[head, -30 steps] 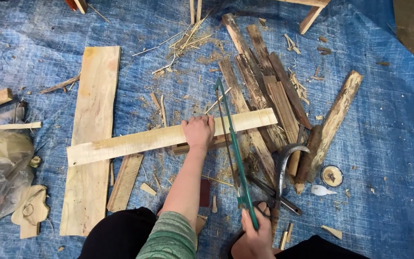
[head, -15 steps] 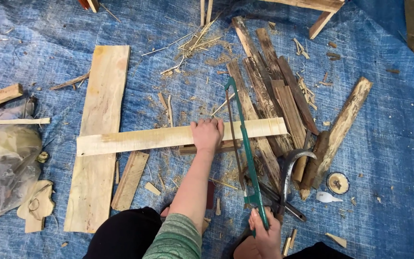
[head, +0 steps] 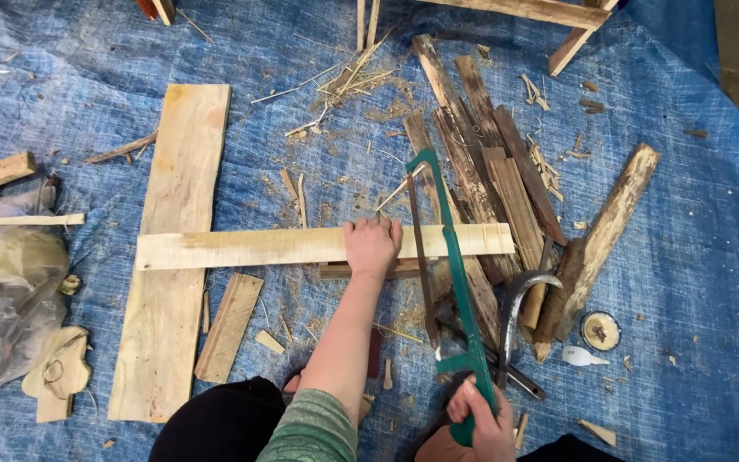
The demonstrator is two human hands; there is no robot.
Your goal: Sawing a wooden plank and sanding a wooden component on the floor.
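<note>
Since a moment ago the green-framed hacksaw (head: 446,257) has slid forward, its far end now well past the long pale wooden strip (head: 301,246) toward twelve o'clock. The strip lies crosswise on the blue woven tarp (head: 62,85), resting over a wide pale plank (head: 177,248) at nine o'clock and a pile of dark weathered slats (head: 489,171) at two o'clock. It looks light, stiff and rough-edged, likely to skid unless pinned close beside the cut. The left hand (head: 372,244) presses flat on it, fingers spread and curled over the far edge, just beside the blade. The right hand (head: 482,419), at six o'clock, is closed tight around the saw's handle. A curved grey sickle (head: 519,299) lies nearby.
</note>
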